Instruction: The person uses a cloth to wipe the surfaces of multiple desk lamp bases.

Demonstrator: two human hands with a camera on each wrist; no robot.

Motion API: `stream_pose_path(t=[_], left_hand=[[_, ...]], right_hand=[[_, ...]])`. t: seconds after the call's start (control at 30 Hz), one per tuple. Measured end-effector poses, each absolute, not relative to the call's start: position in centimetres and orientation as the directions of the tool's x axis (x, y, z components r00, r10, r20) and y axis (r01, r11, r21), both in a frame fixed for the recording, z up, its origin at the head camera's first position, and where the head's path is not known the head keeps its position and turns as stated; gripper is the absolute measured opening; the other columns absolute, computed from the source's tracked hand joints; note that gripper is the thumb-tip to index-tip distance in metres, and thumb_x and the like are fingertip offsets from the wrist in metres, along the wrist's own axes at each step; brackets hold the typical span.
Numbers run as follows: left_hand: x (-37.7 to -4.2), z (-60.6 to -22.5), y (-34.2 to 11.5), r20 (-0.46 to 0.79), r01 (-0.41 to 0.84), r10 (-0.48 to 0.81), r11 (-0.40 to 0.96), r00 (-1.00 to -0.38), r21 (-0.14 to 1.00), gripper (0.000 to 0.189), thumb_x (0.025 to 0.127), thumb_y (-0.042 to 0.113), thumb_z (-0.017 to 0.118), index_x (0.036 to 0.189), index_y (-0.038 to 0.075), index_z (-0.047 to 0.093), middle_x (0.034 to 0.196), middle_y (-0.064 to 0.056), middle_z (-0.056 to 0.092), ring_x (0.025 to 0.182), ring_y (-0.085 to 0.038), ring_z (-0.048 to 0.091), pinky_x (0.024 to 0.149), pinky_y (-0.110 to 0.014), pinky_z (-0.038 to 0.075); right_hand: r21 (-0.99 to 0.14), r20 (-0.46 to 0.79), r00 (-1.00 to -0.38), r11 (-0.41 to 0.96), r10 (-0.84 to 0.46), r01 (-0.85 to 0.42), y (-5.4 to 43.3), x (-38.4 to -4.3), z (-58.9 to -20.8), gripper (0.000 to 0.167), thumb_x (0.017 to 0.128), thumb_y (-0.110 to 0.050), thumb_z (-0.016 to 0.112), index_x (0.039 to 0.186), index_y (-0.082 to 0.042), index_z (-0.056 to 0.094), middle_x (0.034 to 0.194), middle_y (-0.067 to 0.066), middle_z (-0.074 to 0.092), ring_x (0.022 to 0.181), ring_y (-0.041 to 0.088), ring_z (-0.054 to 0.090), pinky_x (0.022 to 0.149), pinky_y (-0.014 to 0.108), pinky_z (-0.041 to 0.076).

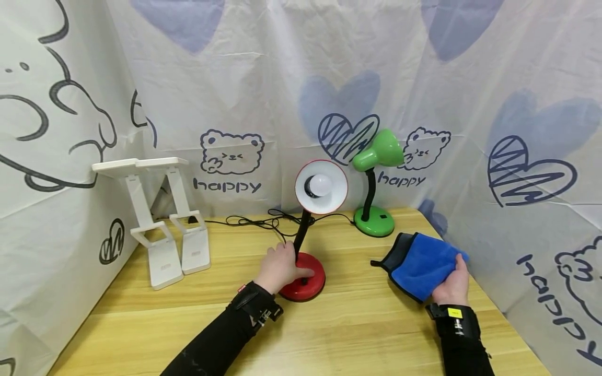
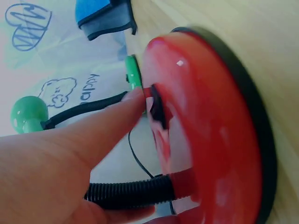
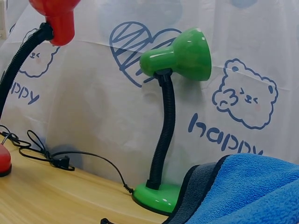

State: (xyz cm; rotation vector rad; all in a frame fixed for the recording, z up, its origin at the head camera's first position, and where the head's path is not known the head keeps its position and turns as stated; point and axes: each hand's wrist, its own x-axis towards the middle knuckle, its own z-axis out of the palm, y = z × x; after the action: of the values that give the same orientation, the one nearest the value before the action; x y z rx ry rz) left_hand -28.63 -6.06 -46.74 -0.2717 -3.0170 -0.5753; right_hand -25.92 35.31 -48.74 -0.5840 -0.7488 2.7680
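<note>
A red desk lamp (image 1: 314, 271) with a black gooseneck stands upright, its white-lined shade and bulb facing me. My left hand (image 1: 278, 269) grips it low down, fingers beside the neck and thumb across the base. In the left wrist view the thumb tip lies close to the black switch (image 2: 159, 109) on the red base (image 2: 210, 116). On the right, my right hand (image 1: 453, 282) holds a blue cloth (image 1: 423, 263) with a grey underside, black edging and a small loop, thumb on top. The fingers beneath the cloth are hidden.
Behind the cloth stands a green desk lamp (image 1: 374, 221), its shade turned right. Two white folding lamps (image 1: 164, 261) stand side by side on the left. Black cords (image 1: 256, 222) lie tangled along the back of the wooden table (image 1: 329, 339). Printed fabric hangs around it.
</note>
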Motion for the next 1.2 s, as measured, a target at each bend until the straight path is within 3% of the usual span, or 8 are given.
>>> stream_pose_path(t=[0.17, 0.3, 0.83, 1.2], left_hand=[[-29.9, -46.9, -6.4, 0.069, 0.223, 0.214, 0.883, -0.974, 0.414, 0.046, 0.087, 0.059, 0.062, 0.094, 0.013, 0.064, 0.087, -0.007, 0.059, 0.078, -0.026, 0.057, 0.062, -0.037, 0.045], [-30.8, -47.1, -7.1, 0.035, 0.244, 0.255, 0.864, -0.966, 0.441, 0.040, 0.095, 0.053, 0.053, 0.083, 0.018, 0.066, 0.067, 0.000, 0.055, 0.065, -0.017, 0.054, 0.055, -0.031, 0.039], [-30.1, -47.0, -6.8, 0.163, 0.260, 0.211, 0.876, -0.964, 0.406, 0.047, 0.092, 0.049, 0.060, 0.059, 0.015, 0.059, 0.049, 0.004, 0.046, 0.045, -0.015, 0.047, 0.046, -0.028, 0.035], [-29.0, -46.9, -6.9, -0.030, 0.186, 0.230, 0.851, -0.973, 0.492, 0.059, 0.093, 0.054, 0.054, 0.049, 0.015, 0.049, 0.040, 0.004, 0.042, 0.039, -0.016, 0.051, 0.046, -0.029, 0.037]], right_hand=[[-0.516, -0.313, -0.900, -0.850, 0.304, -0.107, 35.4, -26.0, -48.7, 0.069, 0.097, -0.047, 0.052, 0.146, -0.053, 0.003, 0.154, -0.032, 0.006, 0.144, -0.006, 0.006, 0.117, 0.020, 0.008], [-0.529, -0.322, -0.892, -0.841, 0.319, -0.110, 35.3, -26.1, -48.6, 0.070, 0.096, -0.049, 0.052, 0.146, -0.053, 0.003, 0.154, -0.032, 0.006, 0.144, -0.005, 0.007, 0.117, 0.020, 0.009], [-0.515, -0.313, -0.901, -0.851, 0.299, -0.104, 35.1, -25.9, -48.4, 0.068, 0.097, -0.048, 0.051, 0.146, -0.054, 0.004, 0.154, -0.032, 0.006, 0.144, -0.005, 0.007, 0.117, 0.020, 0.009], [-0.537, -0.318, -0.902, -0.840, 0.291, -0.082, 35.1, -25.8, -48.2, 0.069, 0.096, -0.050, 0.051, 0.145, -0.054, 0.002, 0.155, -0.031, 0.005, 0.145, -0.003, 0.006, 0.118, 0.022, 0.008]])
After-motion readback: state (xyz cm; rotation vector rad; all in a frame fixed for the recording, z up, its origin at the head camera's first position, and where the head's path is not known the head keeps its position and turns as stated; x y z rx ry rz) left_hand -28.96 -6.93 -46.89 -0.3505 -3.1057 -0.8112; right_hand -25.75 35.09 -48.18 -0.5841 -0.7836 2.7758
